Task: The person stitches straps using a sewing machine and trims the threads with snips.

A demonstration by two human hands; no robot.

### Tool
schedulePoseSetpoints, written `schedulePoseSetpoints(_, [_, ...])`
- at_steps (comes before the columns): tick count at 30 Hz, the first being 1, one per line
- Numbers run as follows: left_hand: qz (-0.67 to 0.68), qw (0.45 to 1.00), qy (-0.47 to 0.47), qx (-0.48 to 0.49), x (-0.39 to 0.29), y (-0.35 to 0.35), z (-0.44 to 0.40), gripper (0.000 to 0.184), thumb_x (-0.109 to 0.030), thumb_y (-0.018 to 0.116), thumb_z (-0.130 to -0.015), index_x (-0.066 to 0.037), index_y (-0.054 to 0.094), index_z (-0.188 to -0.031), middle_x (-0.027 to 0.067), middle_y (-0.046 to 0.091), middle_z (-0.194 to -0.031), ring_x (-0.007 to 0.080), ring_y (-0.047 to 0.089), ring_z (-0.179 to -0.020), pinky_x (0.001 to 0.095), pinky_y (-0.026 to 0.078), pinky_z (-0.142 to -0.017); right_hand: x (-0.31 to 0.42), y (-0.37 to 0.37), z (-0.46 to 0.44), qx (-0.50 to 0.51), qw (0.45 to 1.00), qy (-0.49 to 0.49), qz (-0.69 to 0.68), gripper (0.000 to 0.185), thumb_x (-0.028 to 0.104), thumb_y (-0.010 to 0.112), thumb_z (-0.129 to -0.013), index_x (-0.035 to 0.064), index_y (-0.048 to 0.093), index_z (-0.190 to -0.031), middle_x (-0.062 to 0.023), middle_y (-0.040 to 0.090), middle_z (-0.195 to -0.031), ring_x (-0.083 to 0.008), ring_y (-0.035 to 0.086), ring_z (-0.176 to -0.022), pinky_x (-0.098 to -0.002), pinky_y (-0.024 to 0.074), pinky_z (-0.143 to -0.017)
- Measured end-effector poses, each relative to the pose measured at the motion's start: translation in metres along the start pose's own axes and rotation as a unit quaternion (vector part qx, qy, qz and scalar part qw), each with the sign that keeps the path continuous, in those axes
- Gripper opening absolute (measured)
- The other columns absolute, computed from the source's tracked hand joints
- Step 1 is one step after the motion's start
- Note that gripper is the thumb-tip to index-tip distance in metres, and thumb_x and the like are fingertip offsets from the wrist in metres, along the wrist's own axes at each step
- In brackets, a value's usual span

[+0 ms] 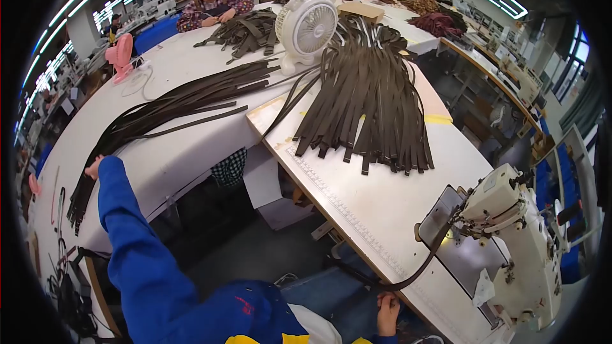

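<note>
Across the white table (185,57) at left, dark straps (178,103) lie lengthwise, apparently so they stay untangled; the left hand (94,167) rests at their edge, though whether its fingers clamp any, I cannot tell. At lower right, the right hand (387,314), fingers bent, grip unclear, is just below one strap (422,269) looping slackly from the sewing machine (494,200).

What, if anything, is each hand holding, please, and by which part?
The left hand is at the long dark fabric straps, toward their near ends; gripping cannot be told. The right hand is near a single dark fabric strap; holding cannot be told.
</note>
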State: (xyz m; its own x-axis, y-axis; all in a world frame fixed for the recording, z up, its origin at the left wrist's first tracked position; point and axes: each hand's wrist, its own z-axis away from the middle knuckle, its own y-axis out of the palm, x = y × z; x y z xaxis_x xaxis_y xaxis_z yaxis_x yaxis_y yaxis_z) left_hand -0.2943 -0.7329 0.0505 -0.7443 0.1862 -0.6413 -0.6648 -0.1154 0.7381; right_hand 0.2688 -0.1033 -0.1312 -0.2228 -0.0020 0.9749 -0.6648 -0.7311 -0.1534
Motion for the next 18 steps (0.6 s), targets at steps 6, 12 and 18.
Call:
schedulePoseSetpoints(6, [-0.087, 0.912, -0.194, 0.351, 0.106, -0.018, 0.09, 0.035, -0.019, 0.046, -0.091, 0.0, 0.046, -0.12, 0.0128, 0.058, -0.113, 0.0203, 0.059, -0.096, 0.0312, 0.047, -0.078, 0.007, 0.023, -0.017, 0.069, 0.984, -0.097, -0.13, 0.062, 0.051, 0.037, -0.093, -0.0025, 0.056, -0.118, -0.0012, 0.057, -0.091, -0.009, 0.038, -0.071, -0.0233, 0.034, -0.064])
schedulePoseSetpoints(12, [0.059, 0.258, 0.084, 0.961, -0.032, -0.183, 0.507, 0.015, 0.003, 0.058, -0.08, 0.001, 0.062, -0.095, 0.0103, 0.063, -0.087, 0.0195, 0.06, -0.081, 0.0281, 0.047, -0.073, 0.043, 0.03, -0.008, 0.114, 0.979, -0.089, -0.147, 0.035, 0.025, 0.039, -0.098, 0.0032, 0.053, -0.122, -0.0045, 0.058, -0.093, -0.0136, 0.05, -0.093, -0.0279, 0.0376, -0.087])
schedulePoseSetpoints(18, [0.375, 0.016, 0.193, 0.907, -0.069, -0.295, 0.672, 0.022, -0.006, 0.06, -0.067, -0.002, 0.062, -0.088, 0.0059, 0.059, -0.086, 0.0226, 0.058, -0.078, 0.032, 0.05, -0.065, 0.056, 0.019, 0.02, 0.155, 0.948, -0.064, -0.271, 0.021, 0.02, 0.048, -0.095, 0.0008, 0.058, -0.098, -0.0057, 0.059, -0.086, -0.0155, 0.055, -0.084, -0.0291, 0.0411, -0.082])
